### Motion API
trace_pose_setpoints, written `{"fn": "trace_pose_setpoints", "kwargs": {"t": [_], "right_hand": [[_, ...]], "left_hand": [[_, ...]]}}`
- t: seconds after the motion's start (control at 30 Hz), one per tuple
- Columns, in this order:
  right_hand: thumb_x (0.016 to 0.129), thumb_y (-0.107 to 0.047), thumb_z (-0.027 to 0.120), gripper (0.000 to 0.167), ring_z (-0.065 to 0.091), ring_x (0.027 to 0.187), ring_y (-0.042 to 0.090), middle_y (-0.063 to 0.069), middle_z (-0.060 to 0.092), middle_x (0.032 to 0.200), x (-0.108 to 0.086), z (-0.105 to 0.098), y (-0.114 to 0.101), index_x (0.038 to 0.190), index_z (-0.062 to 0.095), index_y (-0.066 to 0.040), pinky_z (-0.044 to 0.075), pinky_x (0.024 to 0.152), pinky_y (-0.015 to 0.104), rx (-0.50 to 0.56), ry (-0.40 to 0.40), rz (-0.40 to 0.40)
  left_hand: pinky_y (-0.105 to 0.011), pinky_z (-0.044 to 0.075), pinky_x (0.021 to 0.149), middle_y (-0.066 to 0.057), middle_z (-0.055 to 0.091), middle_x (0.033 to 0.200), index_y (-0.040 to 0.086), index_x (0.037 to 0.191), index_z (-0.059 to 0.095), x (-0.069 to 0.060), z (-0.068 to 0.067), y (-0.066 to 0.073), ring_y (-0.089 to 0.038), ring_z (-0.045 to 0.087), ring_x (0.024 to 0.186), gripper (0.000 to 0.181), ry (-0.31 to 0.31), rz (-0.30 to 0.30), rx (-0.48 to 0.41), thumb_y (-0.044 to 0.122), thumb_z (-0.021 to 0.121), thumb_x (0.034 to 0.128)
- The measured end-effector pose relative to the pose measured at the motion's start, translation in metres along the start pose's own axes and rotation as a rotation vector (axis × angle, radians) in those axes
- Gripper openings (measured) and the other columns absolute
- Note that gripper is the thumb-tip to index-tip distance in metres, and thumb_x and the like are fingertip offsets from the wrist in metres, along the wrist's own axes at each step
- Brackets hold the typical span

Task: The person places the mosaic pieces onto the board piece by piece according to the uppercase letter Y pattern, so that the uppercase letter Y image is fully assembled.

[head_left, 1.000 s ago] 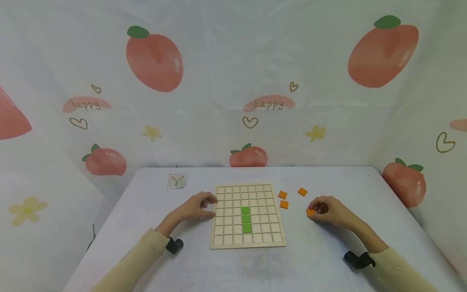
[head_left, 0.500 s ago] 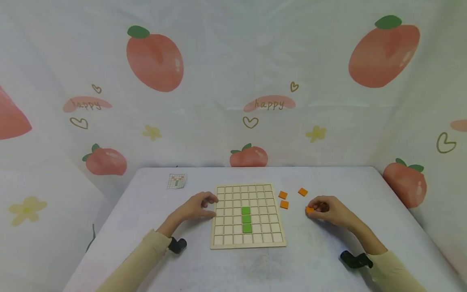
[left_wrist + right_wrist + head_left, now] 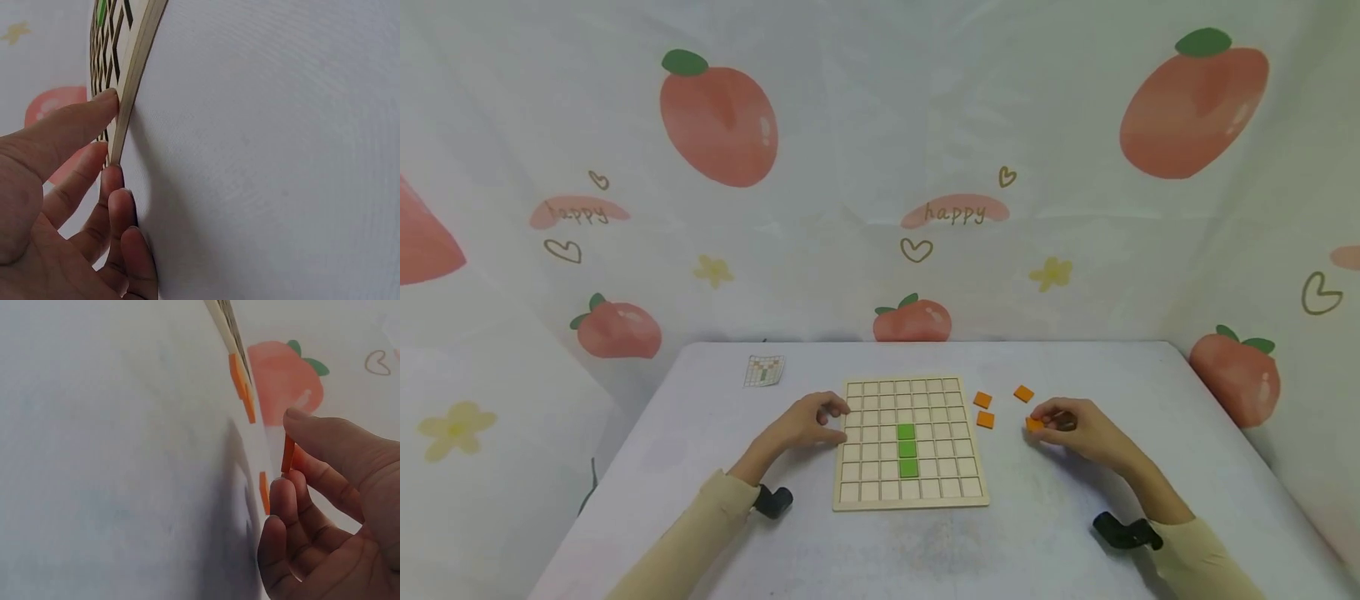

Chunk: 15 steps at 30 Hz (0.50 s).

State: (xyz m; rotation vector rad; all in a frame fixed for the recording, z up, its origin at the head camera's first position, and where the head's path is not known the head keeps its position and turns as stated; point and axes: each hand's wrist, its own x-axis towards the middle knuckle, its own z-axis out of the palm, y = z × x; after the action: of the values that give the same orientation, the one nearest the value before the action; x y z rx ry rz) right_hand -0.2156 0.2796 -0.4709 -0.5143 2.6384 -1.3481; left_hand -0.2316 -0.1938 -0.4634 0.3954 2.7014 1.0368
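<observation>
My right hand (image 3: 1084,427) pinches an orange square tile (image 3: 1034,423) between thumb and fingertips. In the right wrist view the held tile (image 3: 289,453) is seen edge-on, lifted off the table. My left hand (image 3: 805,421) touches the left edge of a wooden grid board (image 3: 917,504), its thumb and fingertips spread along the rim. From the left wrist, the thumb (image 3: 94,112) rests against the board's edge. Three green tiles (image 3: 907,448) form a column in the grid's middle. Three loose orange tiles (image 3: 986,420) lie between board and right hand.
A small pattern card (image 3: 764,371) with a coloured grid lies at the back left of the white table (image 3: 917,554). Behind it hangs a fruit-printed curtain (image 3: 842,267). A black wrist camera (image 3: 1123,532) sits by the right sleeve.
My right hand has raised the orange tile slightly and moved a little to the left and away from me. The left hand stays at the board's edge.
</observation>
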Motion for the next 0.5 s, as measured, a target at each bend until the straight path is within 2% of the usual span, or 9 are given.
{"fn": "trace_pose_setpoints", "kwargs": {"t": [0.23,0.5], "right_hand": [[0.087,-0.014,0.082,0.025,0.062,0.088,0.025,0.005,0.067,0.098,0.007,0.006,-0.009,0.107,0.071,-0.005,0.052,0.077,0.029,0.036,0.002,-0.067],[0.086,-0.009,0.082,0.023,0.064,0.088,0.023,0.006,0.068,0.102,0.026,0.022,-0.022,0.106,0.072,-0.005,0.053,0.079,0.030,0.090,-0.031,-0.170]], "left_hand": [[-0.036,0.042,0.077,-0.001,0.059,0.100,0.008,0.112,0.069,0.001,0.000,0.001,-0.020,0.051,0.086,0.040,-0.002,-0.002,-0.002,0.011,0.089,0.0775],[-0.035,0.042,0.077,-0.002,0.059,0.100,0.008,0.112,0.069,0.001,0.000,0.003,-0.019,0.050,0.085,0.040,0.003,-0.017,-0.007,0.009,0.089,0.0770]]}}
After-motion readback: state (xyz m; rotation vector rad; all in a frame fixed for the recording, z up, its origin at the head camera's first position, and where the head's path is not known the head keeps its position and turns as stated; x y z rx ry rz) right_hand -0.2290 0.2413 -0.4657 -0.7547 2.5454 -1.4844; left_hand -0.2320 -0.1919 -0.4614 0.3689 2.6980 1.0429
